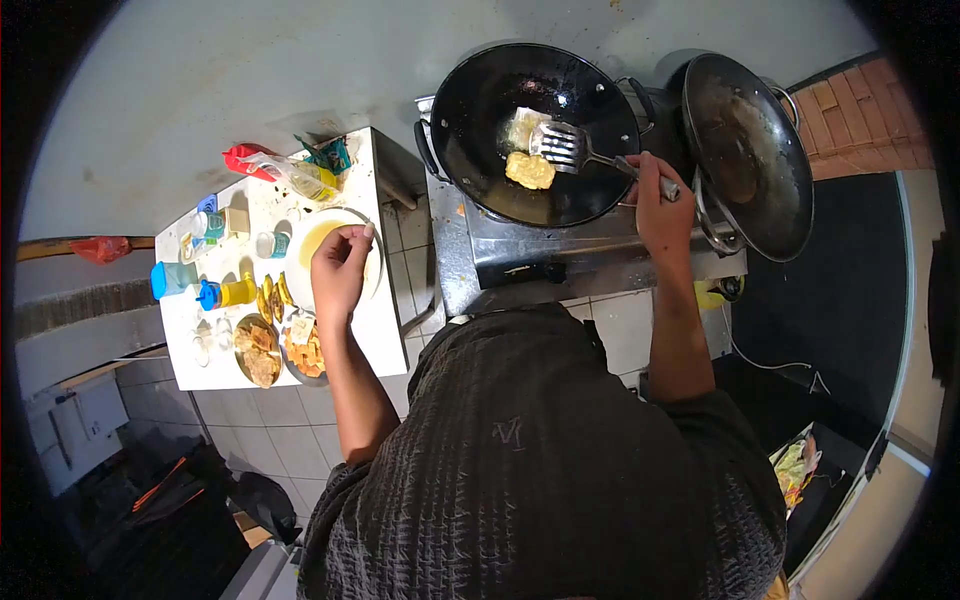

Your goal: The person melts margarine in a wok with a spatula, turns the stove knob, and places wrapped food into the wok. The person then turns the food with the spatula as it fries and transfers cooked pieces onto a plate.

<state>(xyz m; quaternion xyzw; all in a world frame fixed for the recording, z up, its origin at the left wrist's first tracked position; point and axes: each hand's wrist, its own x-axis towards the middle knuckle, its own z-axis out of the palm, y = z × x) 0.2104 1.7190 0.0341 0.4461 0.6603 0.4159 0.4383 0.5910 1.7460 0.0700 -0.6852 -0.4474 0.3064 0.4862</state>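
My right hand (664,208) grips the handle of a slotted metal spatula (562,147), its blade inside a black two-handled wok (470,110). A golden fried piece (530,171) lies just below the blade in the oil. Partly under the blade is a paler, whitish piece (523,128). Over a white bowl (372,270) of pale yellow liquid hovers my left hand (342,265), thumb and fingertips pinched together. Whatever may be between those fingertips is too small to make out.
A second large pan (745,160) leans tilted at the right of the metal stove (580,250). The white table (215,370) at left bears bananas (272,298), a plate of fried pieces (305,345), a bowl of food (258,355), a yellow blue-capped bottle (230,292) and jars.
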